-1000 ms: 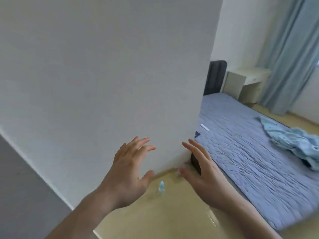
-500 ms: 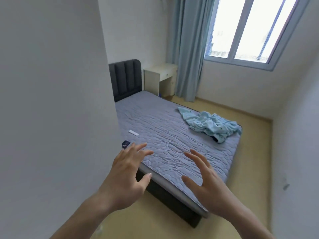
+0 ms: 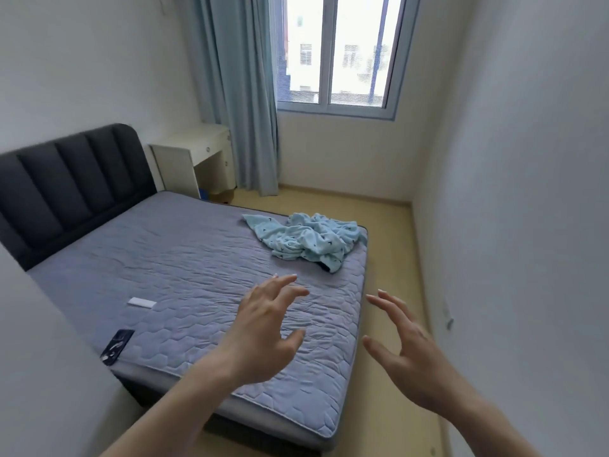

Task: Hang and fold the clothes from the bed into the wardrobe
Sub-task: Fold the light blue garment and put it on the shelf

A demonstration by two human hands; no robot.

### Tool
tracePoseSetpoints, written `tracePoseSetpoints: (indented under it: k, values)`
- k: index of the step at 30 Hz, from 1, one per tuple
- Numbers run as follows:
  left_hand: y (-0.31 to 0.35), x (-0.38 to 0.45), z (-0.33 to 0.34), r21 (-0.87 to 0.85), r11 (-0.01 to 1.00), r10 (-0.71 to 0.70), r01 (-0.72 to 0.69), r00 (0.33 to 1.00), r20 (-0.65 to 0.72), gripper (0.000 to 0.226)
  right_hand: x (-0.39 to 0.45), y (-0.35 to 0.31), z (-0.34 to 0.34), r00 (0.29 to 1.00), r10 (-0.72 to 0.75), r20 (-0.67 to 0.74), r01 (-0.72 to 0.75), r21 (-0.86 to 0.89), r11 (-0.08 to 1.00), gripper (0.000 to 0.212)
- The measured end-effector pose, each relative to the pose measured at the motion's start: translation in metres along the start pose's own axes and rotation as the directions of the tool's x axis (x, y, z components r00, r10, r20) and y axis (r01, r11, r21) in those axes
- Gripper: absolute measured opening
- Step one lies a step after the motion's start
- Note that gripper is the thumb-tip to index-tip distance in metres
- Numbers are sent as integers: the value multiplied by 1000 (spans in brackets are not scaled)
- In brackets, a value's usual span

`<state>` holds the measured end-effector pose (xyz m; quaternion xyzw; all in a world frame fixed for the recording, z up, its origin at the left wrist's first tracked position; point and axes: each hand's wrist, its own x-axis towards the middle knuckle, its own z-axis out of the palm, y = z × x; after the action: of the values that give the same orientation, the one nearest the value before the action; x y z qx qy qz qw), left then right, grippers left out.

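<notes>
— Since half a second ago, what has changed on your feed?

— Everything has swung left in my view. The white panel (image 3: 39, 357) that filled the left half now only cuts across the lower left corner, the whole bed (image 3: 184, 258) is in sight, and the window (image 3: 336, 51) sits top centre rather than top right. My two hands have stayed raised and spread, holding nothing, just as before.

— How do the hands stand right now?

— My left hand (image 3: 260, 338) hangs over the foot end of the mattress, fingers straight and fanned, thumb out to the side. My right hand (image 3: 408, 354) is well apart from it, out past the bed's right edge and over the yellow floor (image 3: 389, 232), fingers also loose and splayed. Neither touches anything I can see.

— And the clothes?

— A crumpled light blue garment (image 3: 306, 239) with small dark marks lies on the far right corner of the bed, its edge reaching the mattress rim. It is beyond both hands and untouched.

— Anything else on the bed?

— A small white flat thing (image 3: 141, 302) lies near the left side, and a dark phone (image 3: 117, 346) lies at the near left corner, just beside the panel. Past the dark padded headboard (image 3: 72, 179) stands a pale desk (image 3: 194, 156), next to the blue curtain (image 3: 237, 94).
</notes>
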<state>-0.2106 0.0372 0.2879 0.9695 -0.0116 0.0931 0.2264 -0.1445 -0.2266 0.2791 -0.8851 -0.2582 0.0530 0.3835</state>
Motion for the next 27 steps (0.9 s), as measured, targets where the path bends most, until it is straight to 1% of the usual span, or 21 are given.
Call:
tracePoseSetpoints:
  k: [2,8,13,15,21,27]
  values:
    - [7,38,18,3,1000,-13,13,1000,0,59,30,27,-14,1000,5,13,-5,10,1000,60]
    - [28,140,64,-1,992,-128,128,992,19,57,123,110,-65,993,-28,114,23,49,999,58]
    - [40,207,88,-16,975,-220,220,975,15,57,197,164,-105,987,-52,153,50,19,999,58]
    - [40,228,96,-19,969,-246,247,969,21,57,222,180,-114,983,-63,170,58,33,998,58]
    - [17,299,117,1,948,-319,319,948,22,57,299,220,-125,975,-83,208,75,45,996,59]
    - [-30,389,152,-45,929,-367,369,929,43,56,392,265,-125,963,-72,260,70,18,997,56]
